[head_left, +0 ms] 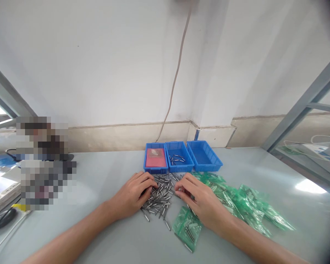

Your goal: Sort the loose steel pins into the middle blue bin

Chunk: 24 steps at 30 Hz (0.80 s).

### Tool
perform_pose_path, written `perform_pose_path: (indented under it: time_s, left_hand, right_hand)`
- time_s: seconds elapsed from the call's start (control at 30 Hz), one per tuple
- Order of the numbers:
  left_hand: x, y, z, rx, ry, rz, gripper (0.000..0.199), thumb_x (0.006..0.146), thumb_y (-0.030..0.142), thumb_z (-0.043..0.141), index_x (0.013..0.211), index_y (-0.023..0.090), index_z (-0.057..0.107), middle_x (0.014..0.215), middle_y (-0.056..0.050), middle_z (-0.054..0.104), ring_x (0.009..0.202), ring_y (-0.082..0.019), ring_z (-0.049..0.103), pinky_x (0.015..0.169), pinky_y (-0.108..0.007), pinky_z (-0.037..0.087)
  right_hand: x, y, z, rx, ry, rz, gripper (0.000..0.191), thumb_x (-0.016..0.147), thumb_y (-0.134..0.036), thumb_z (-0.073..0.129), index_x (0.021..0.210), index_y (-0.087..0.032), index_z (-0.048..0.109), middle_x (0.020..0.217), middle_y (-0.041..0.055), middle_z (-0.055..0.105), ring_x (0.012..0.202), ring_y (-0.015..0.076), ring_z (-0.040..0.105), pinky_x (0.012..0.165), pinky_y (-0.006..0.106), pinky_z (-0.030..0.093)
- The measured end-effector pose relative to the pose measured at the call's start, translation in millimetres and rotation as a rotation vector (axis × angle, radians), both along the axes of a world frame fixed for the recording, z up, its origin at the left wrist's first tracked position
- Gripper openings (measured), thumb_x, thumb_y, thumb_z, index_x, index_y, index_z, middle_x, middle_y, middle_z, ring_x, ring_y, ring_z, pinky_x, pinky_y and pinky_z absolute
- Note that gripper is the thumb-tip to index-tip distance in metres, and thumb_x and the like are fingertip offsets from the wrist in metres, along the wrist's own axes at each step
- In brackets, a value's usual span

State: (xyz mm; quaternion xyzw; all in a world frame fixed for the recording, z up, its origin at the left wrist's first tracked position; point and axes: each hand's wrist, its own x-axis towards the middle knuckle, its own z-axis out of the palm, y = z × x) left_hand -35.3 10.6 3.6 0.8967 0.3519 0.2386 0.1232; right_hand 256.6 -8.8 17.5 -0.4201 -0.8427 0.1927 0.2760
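Grey metal pins, short and thin, lie in a loose pile (161,198) on the pale table (123,244), and this pile is between the two hands. The left hand (134,192) is at the left edge of the pile, its fingers bent and its thumb close to the index finger, touching the pins there; whether it is clamped on one pin, I cannot tell. The right hand (199,200) is at the right edge of the pile, with thumb and fingertips brought near to each other; I cannot tell if something is held between them.

Behind the pile stand three blue plastic trays side by side. The left tray (156,171) contains a red sheet (155,162), on which lies a small pale piece, too unclear for reading. The middle tray (183,168) contains several pins, lying in different directions. The right tray (205,156) is just beside it, farther to the right from the pile.

In front of the pile, slightly to the right, lies one green clear bag (183,222) with pins inside. More green bags (239,201) are heaped to the right of the pile; they show whitish patches, but any writing on them is too small to read. Well behind the pile, a thin cable (178,69) hangs along the white wall (112,66).
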Motion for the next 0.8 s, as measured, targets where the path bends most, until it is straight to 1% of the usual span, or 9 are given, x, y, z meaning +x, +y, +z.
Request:
perform_pose_path:
  time_s: [0.13,0.37,0.57,0.7,0.8]
  left_hand:
    - [0.0,1.4,-0.8,-0.016,0.001,-0.007,0.026,0.110,0.013,0.046,0.123,0.023,0.066,0.125,-0.008,0.068,0.114,-0.024,0.062,0.103,-0.041,0.051]
    - [0.5,1.2,-1.0,-0.014,0.005,-0.006,0.026,0.111,0.013,0.045,0.123,0.023,0.066,0.126,-0.008,0.067,0.114,-0.024,0.062,0.103,-0.042,0.051]
    - [0.0,0.1,0.0,0.006,0.000,-0.005,0.026,0.111,0.013,0.045,0.122,0.023,0.066,0.124,-0.008,0.069,0.113,-0.024,0.063,0.102,-0.041,0.053]
    - [0.0,0.4,-0.3,-0.001,0.007,-0.004,0.026,0.110,0.013,0.046,0.123,0.024,0.066,0.125,-0.008,0.068,0.115,-0.024,0.063,0.103,-0.040,0.052]
    - [0.1,0.7,-0.2,-0.005,0.011,-0.003,0.026,0.111,0.013,0.046,0.122,0.024,0.066,0.125,-0.008,0.068,0.115,-0.024,0.063,0.103,-0.040,0.052]
  right_hand:
    - [-0.2,-0.3,0.1,0.026,0.039,-0.002,0.014,0.112,-0.018,0.053,0.109,-0.025,0.064,0.106,0.0029,0.064,0.086,0.0189,0.064,0.075,0.031,0.051]
    - [0.6,0.8,-2.9,0.050,0.076,-0.013,0.015,0.110,-0.018,0.055,0.116,-0.026,0.066,0.110,0.0049,0.069,0.101,0.0228,0.068,0.087,0.036,0.056]
    - [1.2,1.4,-5.3,-0.003,0.113,-0.037,0.016,0.109,-0.020,0.056,0.118,-0.027,0.067,0.115,0.0057,0.073,0.104,0.0233,0.070,0.087,0.036,0.057]
    - [0.4,0.6,-2.6,-0.045,0.124,-0.043,0.016,0.110,-0.023,0.055,0.116,-0.029,0.068,0.112,0.0036,0.074,0.101,0.0225,0.071,0.087,0.036,0.056]
    - [0.0,-1.2,0.2,-0.093,0.116,-0.052,0.015,0.111,-0.028,0.054,0.115,-0.030,0.068,0.110,0.0021,0.074,0.100,0.0227,0.070,0.086,0.036,0.055]
